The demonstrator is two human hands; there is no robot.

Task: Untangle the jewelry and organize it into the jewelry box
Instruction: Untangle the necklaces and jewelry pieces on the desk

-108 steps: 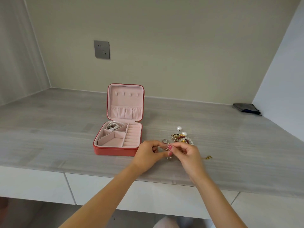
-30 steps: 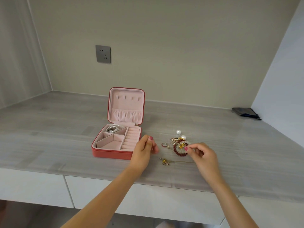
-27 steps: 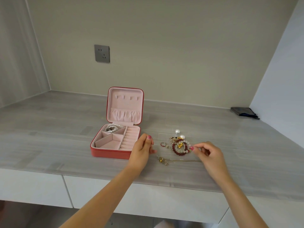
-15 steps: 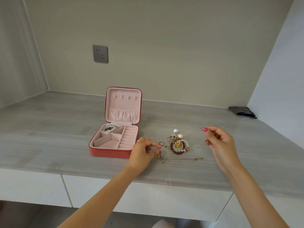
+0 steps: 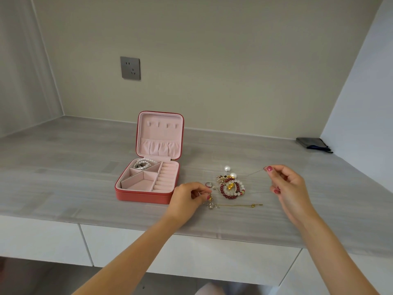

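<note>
Both hands pinch a thin chain (image 5: 254, 172): left hand (image 5: 188, 196) beside the jewelry box (image 5: 146, 182), right hand (image 5: 286, 184) farther. It stretches across the tangled beads (image 5: 230, 186) between them

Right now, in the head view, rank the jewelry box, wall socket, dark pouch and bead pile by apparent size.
1. Jewelry box, clearly largest.
2. Bead pile and dark pouch look alike; the pouch lies farther away, so unranked.
3. Wall socket, smallest, though farthest.
</note>
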